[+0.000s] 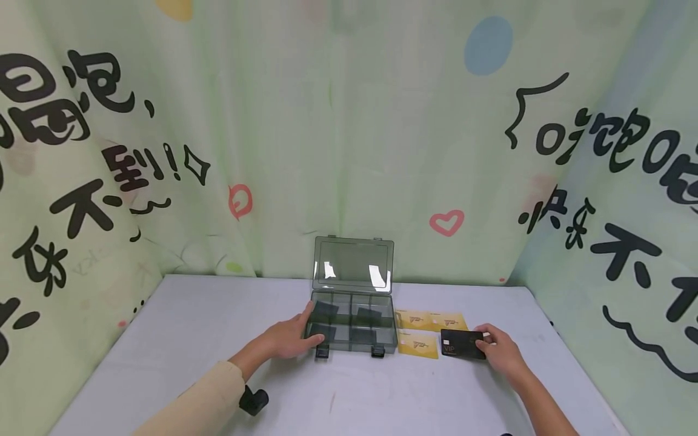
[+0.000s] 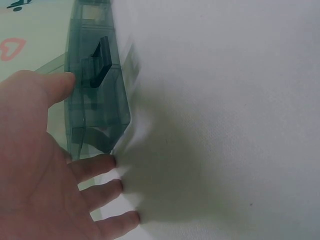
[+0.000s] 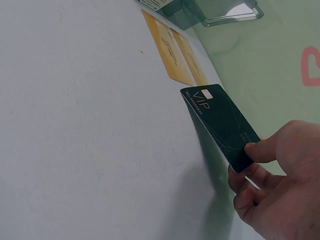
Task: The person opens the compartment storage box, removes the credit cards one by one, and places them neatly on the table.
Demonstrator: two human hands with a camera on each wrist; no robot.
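Note:
A black VIP card [image 1: 457, 344] is pinched by its right end between the thumb and fingers of my right hand [image 1: 500, 350]. In the right wrist view the card [image 3: 216, 122] tilts over the white table. My left hand [image 1: 289, 339] rests against the left side of a clear grey plastic box [image 1: 349, 347], its thumb at the front left corner. Fingers of that hand are spread and fairly straight in the left wrist view. The box lid [image 1: 353, 263] stands raised at the back. Dark flat pieces [image 1: 364, 335] lie in its compartments.
Yellow cards lie right of the box: one in front [image 1: 417, 345], two behind it, the right one [image 1: 448, 321] close to the black card. Two black latches [image 1: 378, 351] stick out at the box front. A printed curtain [image 1: 349, 151] hangs behind the table [image 1: 349, 399].

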